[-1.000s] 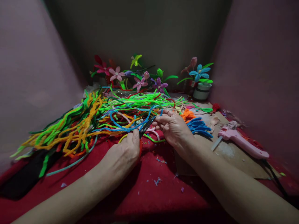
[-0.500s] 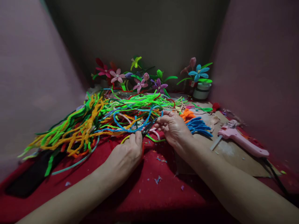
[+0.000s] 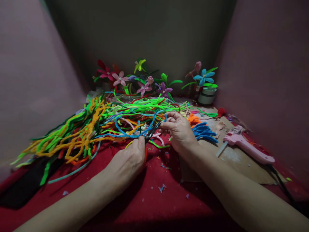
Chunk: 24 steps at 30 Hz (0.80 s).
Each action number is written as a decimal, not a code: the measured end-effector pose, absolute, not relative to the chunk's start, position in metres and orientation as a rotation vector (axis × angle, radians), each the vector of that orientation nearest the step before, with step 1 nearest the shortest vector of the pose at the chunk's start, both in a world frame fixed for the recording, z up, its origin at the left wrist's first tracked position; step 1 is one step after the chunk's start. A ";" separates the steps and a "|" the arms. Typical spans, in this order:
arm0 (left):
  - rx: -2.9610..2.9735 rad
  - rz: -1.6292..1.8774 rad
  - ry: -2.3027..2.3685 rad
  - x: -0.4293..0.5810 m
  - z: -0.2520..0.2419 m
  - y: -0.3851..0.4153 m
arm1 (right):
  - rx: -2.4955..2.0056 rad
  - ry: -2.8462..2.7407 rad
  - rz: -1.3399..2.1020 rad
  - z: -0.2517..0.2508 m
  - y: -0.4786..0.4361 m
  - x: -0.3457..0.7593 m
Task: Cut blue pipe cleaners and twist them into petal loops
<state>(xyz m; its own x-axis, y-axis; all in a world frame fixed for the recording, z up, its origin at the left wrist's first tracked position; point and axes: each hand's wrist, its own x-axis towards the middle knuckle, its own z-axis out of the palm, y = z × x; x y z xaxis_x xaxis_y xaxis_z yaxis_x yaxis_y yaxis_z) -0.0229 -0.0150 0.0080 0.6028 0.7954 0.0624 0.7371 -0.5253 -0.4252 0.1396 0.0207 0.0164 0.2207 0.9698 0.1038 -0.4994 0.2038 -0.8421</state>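
At the middle of the red cloth worktop (image 3: pixel 154 199), the left hand (image 3: pixel 127 162) grips slim dark metal scissors (image 3: pixel 151 132); the right hand (image 3: pixel 180 130) pinches a fuzzy blue pipe cleaner (image 3: pixel 120 130).

Both forearms (image 3: pixel 79 199) bare to frame edge; left hand (image 3: pixel 127 161), right hand (image 3: pixel 180 133) bare, ungloved

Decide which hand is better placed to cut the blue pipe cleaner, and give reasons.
Probably left: the left hand grips the scissors, blades beside the blue pipe cleaner, whose end the right hand pinches.

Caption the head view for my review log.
Left hand holds dark scissors to a blue pipe cleaner pinched by the right hand.
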 end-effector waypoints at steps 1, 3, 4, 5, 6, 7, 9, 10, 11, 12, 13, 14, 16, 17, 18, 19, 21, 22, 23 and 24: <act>-2.416 0.202 -1.226 -0.023 0.009 -0.016 | -0.772 -0.770 1.147 0.017 0.020 0.139; -2.415 0.218 -1.241 -0.022 0.010 -0.017 | -0.759 -0.790 1.115 0.018 0.020 0.139; -2.418 0.220 -1.245 -0.022 0.011 -0.017 | -0.756 -0.791 1.113 0.018 0.020 0.139; -2.424 0.212 -1.242 -0.022 0.011 -0.017 | -0.753 -0.788 1.119 0.019 0.019 0.139; -2.431 0.195 -1.233 -0.022 0.010 -0.016 | -0.751 -0.781 1.132 0.020 0.019 0.139; -2.434 0.170 -1.220 -0.023 0.009 -0.015 | -0.751 -0.772 1.153 0.020 0.019 0.139; -2.437 0.122 -1.191 -0.024 0.006 -0.013 | -0.748 -0.747 1.197 0.021 0.018 0.140; -2.437 0.103 -1.182 -0.025 0.005 -0.012 | -0.747 -0.734 1.222 0.021 0.019 0.141; -2.438 0.090 -1.181 -0.026 0.004 -0.012 | -0.748 -0.723 1.247 0.021 0.019 0.141; -2.440 0.083 -1.185 -0.026 0.004 -0.011 | -0.749 -0.715 1.269 0.021 0.019 0.142; -2.444 0.080 -1.191 -0.026 0.004 -0.011 | -0.749 -0.711 1.289 0.021 0.020 0.142; -2.450 0.082 -1.198 -0.026 0.004 -0.011 | -0.747 -0.710 1.306 0.021 0.020 0.143; -2.474 0.104 -1.214 -0.026 0.005 -0.012 | -0.749 -0.719 1.327 0.020 0.021 0.144; -2.484 0.113 -1.225 -0.026 0.005 -0.012 | -0.752 -0.729 1.334 0.019 0.022 0.145; -2.490 0.114 -1.232 -0.026 0.005 -0.012 | -0.758 -0.739 1.343 0.019 0.023 0.146; -2.494 0.112 -1.236 -0.027 0.005 -0.012 | -0.765 -0.749 1.355 0.018 0.023 0.147; -2.484 0.114 -1.230 -0.027 0.004 -0.012 | -0.771 -0.761 1.378 0.018 0.024 0.148; -2.478 0.126 -1.228 -0.028 0.005 -0.013 | -0.772 -0.765 1.390 0.018 0.024 0.149; -2.474 0.142 -1.231 -0.028 0.005 -0.013 | -0.771 -0.770 1.404 0.018 0.024 0.149; -2.474 0.159 -1.237 -0.028 0.006 -0.014 | -0.768 -0.772 1.413 0.019 0.025 0.150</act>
<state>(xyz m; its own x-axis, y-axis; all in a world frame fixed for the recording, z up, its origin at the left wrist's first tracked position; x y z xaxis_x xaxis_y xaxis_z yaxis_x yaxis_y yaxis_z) -0.0277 -0.0138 0.0061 0.6087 0.7909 0.0629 0.7494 -0.5471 -0.3728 0.1498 0.0246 0.0188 0.0130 0.9999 0.0097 -0.5483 0.0152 -0.8361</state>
